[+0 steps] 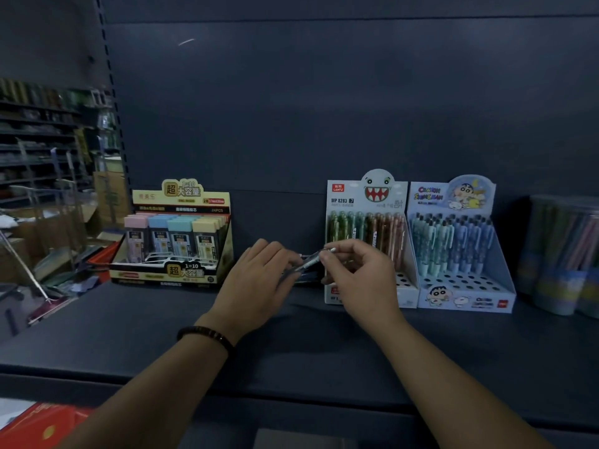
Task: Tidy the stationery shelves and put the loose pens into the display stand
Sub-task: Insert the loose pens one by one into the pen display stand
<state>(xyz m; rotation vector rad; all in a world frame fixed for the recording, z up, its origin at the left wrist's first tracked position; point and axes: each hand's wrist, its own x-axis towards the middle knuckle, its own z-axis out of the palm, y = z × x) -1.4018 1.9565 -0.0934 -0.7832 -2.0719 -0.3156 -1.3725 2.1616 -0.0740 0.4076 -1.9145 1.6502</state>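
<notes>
My right hand (356, 280) pinches a clear loose pen (311, 261) by its upper end, in front of the white monster-face display stand (368, 202). That stand holds green and brown pens at the back, with empty holes (403, 280) in front. My left hand (259, 286) lies beside it, fingers curled around several dark loose pens (303, 275) on the dark shelf (162, 335). A blue cartoon display stand (460, 241) of blue pens stands to the right.
A yellow-and-black box of pastel lead cases (176, 238) sits on the shelf to the left. Clear tubs of pencils (564, 251) stand at the far right. A red item (42, 426) lies at the bottom left. Other shelving and cartons fill the aisle on the left.
</notes>
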